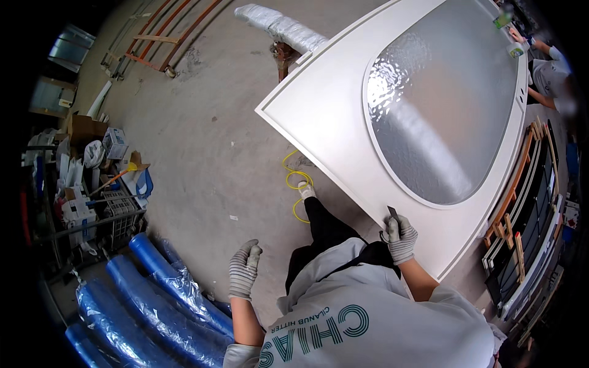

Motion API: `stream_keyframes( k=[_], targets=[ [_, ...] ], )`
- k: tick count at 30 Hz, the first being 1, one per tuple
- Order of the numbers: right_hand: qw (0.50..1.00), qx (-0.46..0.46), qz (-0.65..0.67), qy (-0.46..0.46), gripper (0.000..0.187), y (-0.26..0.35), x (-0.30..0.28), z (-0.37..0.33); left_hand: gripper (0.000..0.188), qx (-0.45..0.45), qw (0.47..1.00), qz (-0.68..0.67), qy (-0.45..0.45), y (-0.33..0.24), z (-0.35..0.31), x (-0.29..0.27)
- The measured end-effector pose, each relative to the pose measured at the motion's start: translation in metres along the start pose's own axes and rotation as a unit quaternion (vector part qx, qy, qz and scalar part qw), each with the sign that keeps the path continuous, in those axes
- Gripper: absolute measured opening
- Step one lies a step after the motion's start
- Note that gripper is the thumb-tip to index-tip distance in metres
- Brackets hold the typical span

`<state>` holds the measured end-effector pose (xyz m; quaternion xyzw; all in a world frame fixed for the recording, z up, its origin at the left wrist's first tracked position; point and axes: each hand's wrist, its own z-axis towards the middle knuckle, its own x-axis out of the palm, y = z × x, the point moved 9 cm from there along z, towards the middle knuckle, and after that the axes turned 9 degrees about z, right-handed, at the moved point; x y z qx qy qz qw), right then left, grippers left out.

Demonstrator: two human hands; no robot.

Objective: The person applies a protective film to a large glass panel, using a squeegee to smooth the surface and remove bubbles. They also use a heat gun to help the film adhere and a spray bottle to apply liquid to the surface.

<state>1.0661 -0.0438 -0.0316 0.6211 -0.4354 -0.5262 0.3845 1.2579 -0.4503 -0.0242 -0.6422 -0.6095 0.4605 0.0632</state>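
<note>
My right hand [402, 240], in a striped knit glove, is closed round a small dark flat piece [392, 213], perhaps a scraper or blade. It is at the near edge of a large white door panel [331, 122] with a rounded, textured glass pane [442, 116]. My left hand [243, 270], in a matching glove, hangs over the floor away from the panel. Its fingers curl loosely, a little apart from the thumb, with nothing visible in them.
Blue plastic-wrapped rolls [159, 294] lie at lower left beside a cart piled with boxes [116, 144]. A yellow hose [297, 179] coils by my foot. Framed panels [527, 214] lean at right. Another person [549, 76] works at the panel's far right. A wrapped roll [282, 27] juts from underneath.
</note>
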Motion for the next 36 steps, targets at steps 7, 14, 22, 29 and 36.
stream_keyframes(
  k=[7, 14, 22, 29, 36],
  targets=[
    [0.996, 0.067, 0.031, -0.056, 0.018, -0.011, 0.018, 0.016, 0.035, 0.07, 0.995, 0.064, -0.022, -0.093, 0.093, -0.036],
    [0.991, 0.076, 0.101, -0.037, 0.022, 0.045, 0.122, 0.073, 0.041, 0.218, 0.964, 0.151, -0.019, -0.182, 0.177, -0.04],
    [0.862, 0.196, 0.42, 0.205, 0.029, 0.16, 0.227, 0.119, 0.054, 0.315, 0.919, 0.234, 0.045, -0.246, 0.262, -0.022],
    [0.929, 0.195, 0.307, -0.071, 0.028, 0.121, 0.218, 0.11, 0.052, 0.177, 0.891, 0.235, 0.346, -0.177, 0.351, 0.03],
    [0.865, 0.259, 0.354, -0.243, 0.031, 0.098, 0.231, 0.077, 0.056, 0.153, 0.825, 0.101, 0.534, -0.194, 0.36, 0.033]
  ],
)
